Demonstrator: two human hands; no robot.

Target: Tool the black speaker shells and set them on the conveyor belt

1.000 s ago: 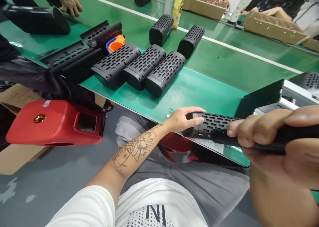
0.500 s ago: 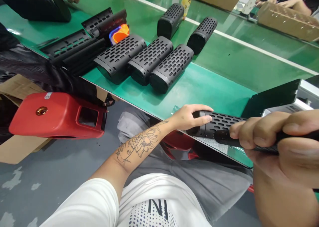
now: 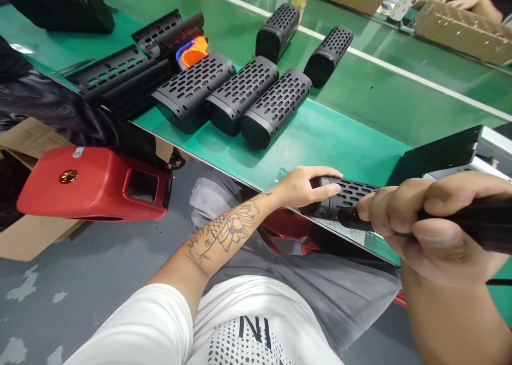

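A black slotted housing (image 3: pixel 352 190) lies near the table's front edge. My left hand (image 3: pixel 306 188) grips its left end, thumb and fingers on either side of the end cap. My right hand (image 3: pixel 428 221) is wrapped round a black electric screwdriver (image 3: pixel 472 223), whose nose points left to the near side of the housing. The screwdriver's tip and the housing's far right end are hidden. Three similar slotted housings (image 3: pixel 276 109) stand in a row beyond my left hand.
Two more housings (image 3: pixel 278 31) stand farther back. Opened black shells (image 3: pixel 116 71) and an orange and blue ring-shaped thing (image 3: pixel 194 53) lie left. A dark box-like device (image 3: pixel 440 154) stands right. Cardboard boxes (image 3: pixel 464 31) are at the back, beside another person's arm. A red shell (image 3: pixel 92 183) sits below left.
My right hand and the screwdriver have shifted slightly left and up along the housing. My left hand keeps its place. Another person's hand at top left has mostly left the view.
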